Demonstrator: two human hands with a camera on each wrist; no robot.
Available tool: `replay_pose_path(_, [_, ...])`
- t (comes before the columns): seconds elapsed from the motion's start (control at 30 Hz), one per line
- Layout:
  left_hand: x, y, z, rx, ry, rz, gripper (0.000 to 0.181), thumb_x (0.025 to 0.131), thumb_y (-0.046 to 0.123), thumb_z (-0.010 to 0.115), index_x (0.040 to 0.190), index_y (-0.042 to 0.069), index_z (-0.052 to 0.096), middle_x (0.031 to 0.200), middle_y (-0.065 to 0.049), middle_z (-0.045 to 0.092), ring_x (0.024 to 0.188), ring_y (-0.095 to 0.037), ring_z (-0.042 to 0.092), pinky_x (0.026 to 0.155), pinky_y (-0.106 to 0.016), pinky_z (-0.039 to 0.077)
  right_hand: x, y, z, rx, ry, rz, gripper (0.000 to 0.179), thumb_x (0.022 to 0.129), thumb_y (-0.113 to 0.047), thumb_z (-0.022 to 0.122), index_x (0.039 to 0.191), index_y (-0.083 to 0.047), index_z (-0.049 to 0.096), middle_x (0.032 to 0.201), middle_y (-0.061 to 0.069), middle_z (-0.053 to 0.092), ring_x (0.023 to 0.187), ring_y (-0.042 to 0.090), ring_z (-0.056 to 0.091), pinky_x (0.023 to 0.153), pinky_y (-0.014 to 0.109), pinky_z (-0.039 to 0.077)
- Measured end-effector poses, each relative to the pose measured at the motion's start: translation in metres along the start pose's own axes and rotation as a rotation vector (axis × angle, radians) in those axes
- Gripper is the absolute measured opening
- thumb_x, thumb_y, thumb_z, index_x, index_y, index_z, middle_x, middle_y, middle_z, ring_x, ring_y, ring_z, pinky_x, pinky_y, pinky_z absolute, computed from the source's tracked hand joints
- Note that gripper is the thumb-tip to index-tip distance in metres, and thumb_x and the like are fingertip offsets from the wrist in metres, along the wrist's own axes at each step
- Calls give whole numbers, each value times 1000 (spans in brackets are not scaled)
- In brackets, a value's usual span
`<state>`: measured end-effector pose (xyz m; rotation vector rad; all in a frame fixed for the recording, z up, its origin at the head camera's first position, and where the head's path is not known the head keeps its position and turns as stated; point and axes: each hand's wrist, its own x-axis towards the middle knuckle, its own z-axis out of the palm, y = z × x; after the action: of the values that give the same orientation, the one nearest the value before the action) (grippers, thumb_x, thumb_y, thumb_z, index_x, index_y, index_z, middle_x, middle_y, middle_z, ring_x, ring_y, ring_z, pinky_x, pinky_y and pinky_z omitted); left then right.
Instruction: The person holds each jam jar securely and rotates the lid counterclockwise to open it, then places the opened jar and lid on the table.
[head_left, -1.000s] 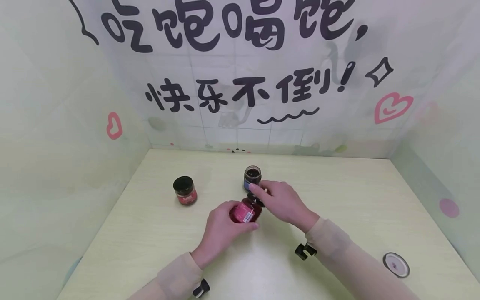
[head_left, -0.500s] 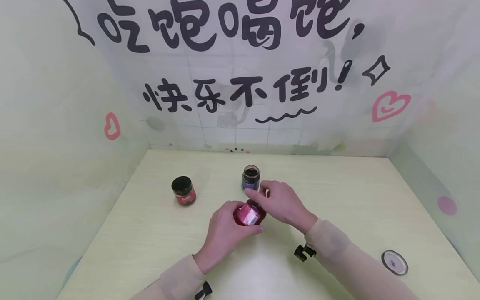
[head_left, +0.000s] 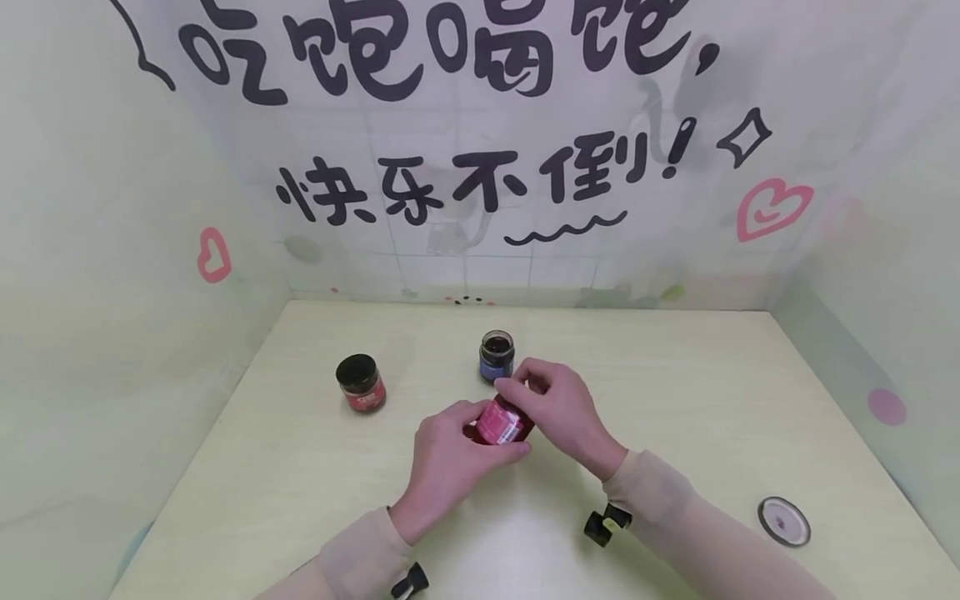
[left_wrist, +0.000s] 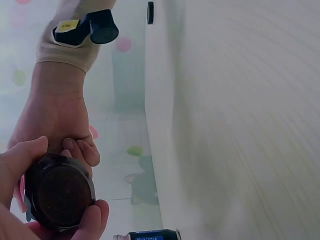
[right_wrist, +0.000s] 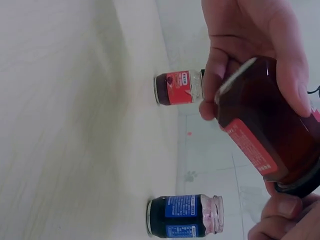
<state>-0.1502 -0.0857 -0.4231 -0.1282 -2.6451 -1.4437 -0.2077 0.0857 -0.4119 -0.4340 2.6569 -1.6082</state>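
Observation:
Raised above the table, a jar (head_left: 500,423) of dark red contents with a pink-red label is held tilted between both hands. My left hand (head_left: 450,454) grips its body, fingers and thumb curled round the glass. At the other end, my right hand (head_left: 566,410) pinches the black lid (right_wrist: 302,180), which the right wrist view shows still on the jar; the fingers hide it in the head view. The jar's dark base (left_wrist: 64,196) faces the left wrist camera. Just behind the hands stands a lidless jar (head_left: 497,367) with a blue label and dark contents.
To the left stands a jar with a red label (head_left: 364,398) and a black lid on. A loose lid (head_left: 784,522) lies inside up on the table (head_left: 675,375) at the right. Printed walls enclose the table at the back and sides.
The held jar has shifted slightly and its tilt has changed. My right hand has closed in on the lid, whose black edge showed in the head view a second ago and is now covered.

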Motion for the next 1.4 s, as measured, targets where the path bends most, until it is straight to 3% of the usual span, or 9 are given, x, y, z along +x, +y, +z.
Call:
replay_pose_path(0.27, [2,4,0,-75,-1,-31,57,63,51,92,111,25,77,88,14,70,78,-8,63,64,-29,53,0,-3,-1,113,35,-12,33,89,-49,73,77,-19,67,64,5,60,62,20,54,53,33,48])
replay_pose_path(0.57, [0,5,-1,-110,-34,-45,50,63,50,93,106,29,77,82,15,69,74,-9,63,60,-30,52,-4,0,0,177,15,-1,34,91,-45,72,78,-15,66,65,9,60,60,21,55,52,38,51])
replay_pose_path(0.97, [-2,6,-3,-174,-78,-64,49,64,46,93,106,25,78,83,12,70,75,-11,64,61,-30,54,-7,-3,-1,183,17,-2,29,91,-40,73,78,-15,66,63,9,60,58,19,54,50,32,48])
replay_pose_path(1.4, [-2,4,-2,-205,-104,-65,44,65,45,93,103,28,78,83,11,70,73,-12,65,59,-31,53,-8,-2,0,183,25,0,27,90,-37,74,77,-15,66,62,8,59,56,17,53,50,31,47])
